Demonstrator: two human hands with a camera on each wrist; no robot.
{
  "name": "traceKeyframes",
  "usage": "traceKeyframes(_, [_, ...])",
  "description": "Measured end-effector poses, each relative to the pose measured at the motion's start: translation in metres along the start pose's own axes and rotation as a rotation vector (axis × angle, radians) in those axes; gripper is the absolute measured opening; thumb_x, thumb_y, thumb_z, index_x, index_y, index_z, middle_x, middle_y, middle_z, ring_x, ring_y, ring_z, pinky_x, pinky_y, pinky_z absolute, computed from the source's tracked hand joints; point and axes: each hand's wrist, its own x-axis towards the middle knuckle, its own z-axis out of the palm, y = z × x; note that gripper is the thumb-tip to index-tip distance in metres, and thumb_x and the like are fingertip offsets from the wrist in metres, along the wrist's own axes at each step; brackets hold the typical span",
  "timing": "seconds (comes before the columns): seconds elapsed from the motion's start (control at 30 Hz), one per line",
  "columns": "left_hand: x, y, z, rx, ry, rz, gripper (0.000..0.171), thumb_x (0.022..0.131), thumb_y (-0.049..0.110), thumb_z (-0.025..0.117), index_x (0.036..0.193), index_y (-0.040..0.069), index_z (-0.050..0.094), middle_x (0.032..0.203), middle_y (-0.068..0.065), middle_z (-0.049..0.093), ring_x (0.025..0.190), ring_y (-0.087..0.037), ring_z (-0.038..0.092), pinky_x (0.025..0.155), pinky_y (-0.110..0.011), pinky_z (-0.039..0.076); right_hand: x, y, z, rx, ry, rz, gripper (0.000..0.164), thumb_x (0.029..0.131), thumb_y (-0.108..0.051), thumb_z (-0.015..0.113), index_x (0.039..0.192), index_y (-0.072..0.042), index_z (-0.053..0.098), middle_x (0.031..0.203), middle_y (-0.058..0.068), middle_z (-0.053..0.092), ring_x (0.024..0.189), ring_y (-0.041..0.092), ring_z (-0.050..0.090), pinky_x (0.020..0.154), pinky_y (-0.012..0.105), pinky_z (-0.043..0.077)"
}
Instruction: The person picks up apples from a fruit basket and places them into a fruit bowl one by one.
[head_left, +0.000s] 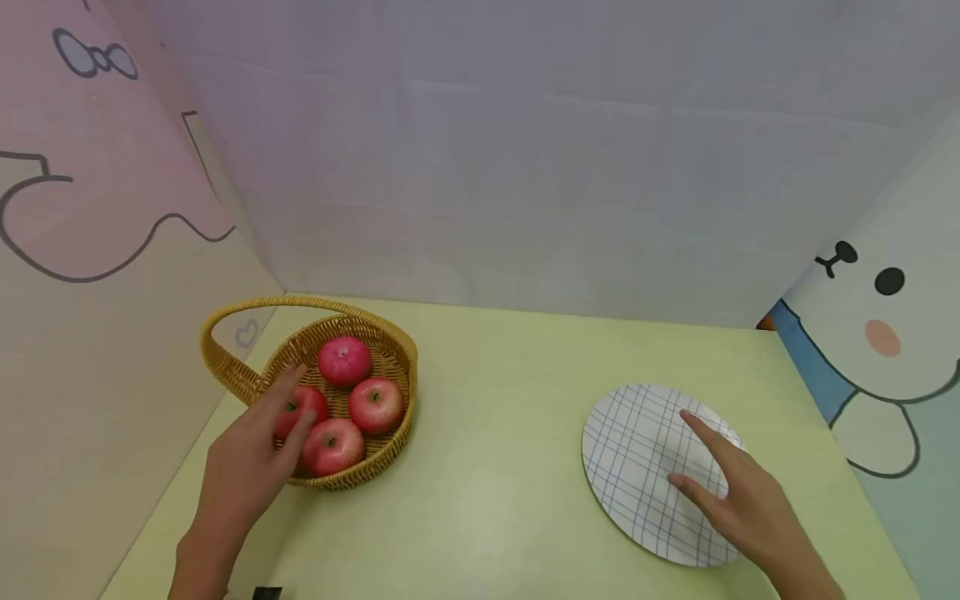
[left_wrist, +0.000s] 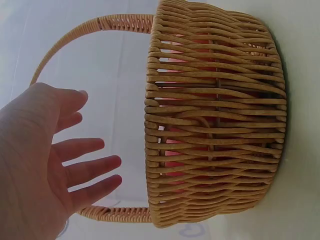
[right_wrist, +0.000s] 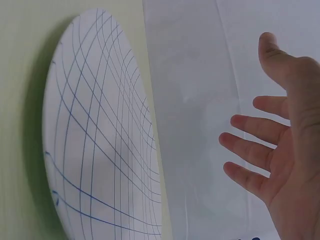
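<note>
Apples lie in a wicker basket near the left hand, its grip wide. The right hand, grip also wide, hangs over a checked plate.

No text or number is readable (the side walls carry only drawings).

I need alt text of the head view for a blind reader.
The left hand hovers above a wicker basket of four round red fruits, the right hand above a white plate with blue lines. Basket and plate stand on a pale table.
</note>
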Motion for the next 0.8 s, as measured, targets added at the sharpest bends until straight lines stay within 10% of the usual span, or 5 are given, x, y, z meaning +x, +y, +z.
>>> traceKeyframes(0.13, [-0.006,-0.002,-0.004,-0.041,0.029,-0.080,0.068,0.092,0.010,0.078,0.154,0.020,0.053,0.140,-0.019,0.066,0.119,-0.045,0.067,0.081,-0.065,0.056,-0.002,-0.003,0.005,0.048,0.004,0.006,0.089,0.089,-0.028,0.085,0.163,-0.030,0.036,0.155,0.014,0.055,0.134,0.041,0.058,0.112,0.030,0.048])
traceKeyframes(0.27, [-0.011,-0.007,-0.008,-0.040,0.072,-0.139,0.063,0.092,0.010,0.077,0.151,0.019,0.056,0.136,-0.019,0.068,0.118,-0.042,0.067,0.085,-0.054,0.055,-0.003,-0.006,0.011,0.136,0.052,-0.036,0.084,0.088,-0.018,0.085,0.160,-0.026,0.043,0.153,0.013,0.058,0.149,-0.005,0.039,0.105,-0.009,0.017])
traceKeyframes(0.37, [-0.015,-0.011,-0.009,-0.031,0.099,-0.164,0.059,0.092,0.009,0.076,0.148,0.018,0.059,0.135,-0.016,0.069,0.111,-0.038,0.068,0.084,-0.033,0.051,-0.003,-0.008,0.015,0.180,0.091,-0.077,0.082,0.085,-0.011,0.086,0.157,-0.022,0.047,0.149,0.013,0.061,0.140,-0.026,0.027,0.108,-0.008,0.020])
traceKeyframes(0.8, [-0.033,-0.020,-0.007,-0.048,0.144,-0.300,0.049,0.092,0.004,0.073,0.140,0.007,0.064,0.128,-0.021,0.069,0.113,-0.039,0.067,0.082,0.006,0.030,-0.003,-0.024,0.025,0.275,0.099,-0.157,0.086,0.080,-0.002,0.087,0.156,-0.014,0.049,0.151,0.008,0.059,0.144,-0.015,0.037,0.115,0.000,0.027])
